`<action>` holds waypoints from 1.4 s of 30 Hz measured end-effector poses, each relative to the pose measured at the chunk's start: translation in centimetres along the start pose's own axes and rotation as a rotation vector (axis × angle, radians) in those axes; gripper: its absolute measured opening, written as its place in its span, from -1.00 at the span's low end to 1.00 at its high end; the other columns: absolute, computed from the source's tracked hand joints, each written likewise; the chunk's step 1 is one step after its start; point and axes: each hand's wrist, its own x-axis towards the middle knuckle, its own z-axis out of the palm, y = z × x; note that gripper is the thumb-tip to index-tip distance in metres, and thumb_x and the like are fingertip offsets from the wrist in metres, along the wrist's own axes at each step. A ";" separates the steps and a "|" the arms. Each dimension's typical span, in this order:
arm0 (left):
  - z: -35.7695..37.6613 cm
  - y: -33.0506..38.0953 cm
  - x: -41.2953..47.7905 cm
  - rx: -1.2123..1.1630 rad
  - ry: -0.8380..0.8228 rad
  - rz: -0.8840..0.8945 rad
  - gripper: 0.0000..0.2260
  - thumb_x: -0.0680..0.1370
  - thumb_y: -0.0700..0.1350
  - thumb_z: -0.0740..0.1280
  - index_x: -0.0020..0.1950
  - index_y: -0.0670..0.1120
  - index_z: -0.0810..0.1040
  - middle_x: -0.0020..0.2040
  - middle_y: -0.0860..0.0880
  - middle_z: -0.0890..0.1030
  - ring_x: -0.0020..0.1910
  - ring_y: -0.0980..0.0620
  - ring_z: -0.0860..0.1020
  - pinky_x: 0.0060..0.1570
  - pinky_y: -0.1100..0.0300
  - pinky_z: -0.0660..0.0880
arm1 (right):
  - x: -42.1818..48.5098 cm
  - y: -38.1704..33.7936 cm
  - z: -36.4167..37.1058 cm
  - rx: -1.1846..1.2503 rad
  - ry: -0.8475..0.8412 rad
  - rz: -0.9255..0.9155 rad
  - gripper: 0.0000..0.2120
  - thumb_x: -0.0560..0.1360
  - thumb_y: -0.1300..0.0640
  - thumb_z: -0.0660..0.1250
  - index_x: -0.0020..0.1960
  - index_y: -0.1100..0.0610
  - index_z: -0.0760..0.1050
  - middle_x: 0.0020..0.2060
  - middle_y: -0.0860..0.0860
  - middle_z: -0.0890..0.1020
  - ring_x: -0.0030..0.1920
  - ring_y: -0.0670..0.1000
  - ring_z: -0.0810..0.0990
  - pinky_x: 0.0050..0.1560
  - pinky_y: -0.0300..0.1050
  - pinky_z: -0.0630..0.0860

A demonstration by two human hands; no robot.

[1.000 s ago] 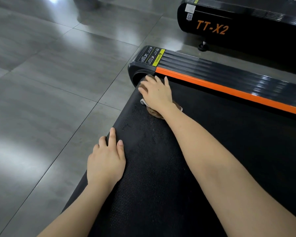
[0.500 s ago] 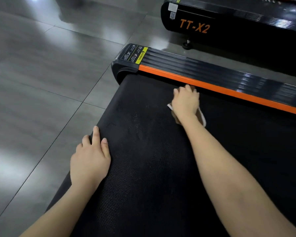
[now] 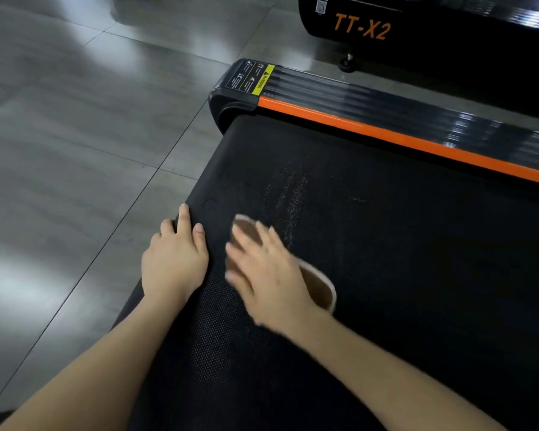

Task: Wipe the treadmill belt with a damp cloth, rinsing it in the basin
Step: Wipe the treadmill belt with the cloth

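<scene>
The black treadmill belt (image 3: 386,244) fills the right and lower part of the head view. A brown cloth with a pale edge (image 3: 319,286) lies flat on the belt near its left side. My right hand (image 3: 265,272) presses down on the cloth with fingers spread and straight; it is motion-blurred. My left hand (image 3: 176,256) rests flat on the belt's left edge, fingers straight, just left of the right hand. Faint pale streaks mark the belt beyond the cloth. No basin is in view.
An orange and black side rail (image 3: 402,132) with a yellow warning label runs along the belt's far side. A second black treadmill marked TT-X2 (image 3: 361,28) stands behind it. Grey floor tiles (image 3: 75,150) lie to the left.
My right hand has pulled the cloth back from the far rail toward me and leftward, close to my left hand. The left hand stayed on the belt's edge.
</scene>
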 end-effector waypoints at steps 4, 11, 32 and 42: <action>0.0 0.0 0.0 -0.003 0.004 0.012 -0.54 0.64 0.05 -0.06 0.53 -0.03 0.09 0.30 -0.20 0.39 0.15 -0.25 0.42 -0.05 -0.03 0.36 | -8.1 -0.4 -0.5 0.001 -0.081 -0.113 -0.51 0.54 -0.19 0.12 0.37 0.02 0.39 0.46 -0.01 0.29 0.48 0.12 0.19 0.47 0.12 0.13; 0.0 0.0 0.0 -0.002 0.020 0.020 -0.53 0.64 0.06 -0.08 0.54 -0.04 0.08 0.29 -0.22 0.40 0.13 -0.25 0.42 -0.03 -0.05 0.36 | -0.2 7.5 -3.2 0.028 0.169 0.402 -0.65 0.58 0.06 0.20 0.32 0.13 0.46 0.43 0.10 0.34 0.44 0.21 0.26 0.44 0.13 0.21; -6.7 -6.4 -4.6 -0.475 -0.457 0.045 -0.57 0.65 -0.11 0.09 0.52 -0.12 0.16 0.51 -0.08 0.21 0.49 -0.04 0.18 0.41 0.17 0.10 | -16.9 -3.5 0.5 0.107 0.135 0.079 -0.55 0.62 -0.08 0.04 0.30 0.16 0.47 0.40 0.00 0.33 0.48 -0.03 0.14 0.47 -0.07 0.09; -8.1 -12.6 -14.2 -0.293 -0.156 -0.196 -0.61 0.66 -0.08 0.01 0.49 -0.10 0.24 0.33 -0.18 0.47 0.30 -0.20 0.42 0.21 0.05 0.31 | -9.5 -11.5 2.6 0.056 -0.002 -0.286 -0.64 0.53 -0.01 0.17 0.21 0.11 0.56 0.34 0.03 0.47 0.40 0.16 0.34 0.39 0.08 0.27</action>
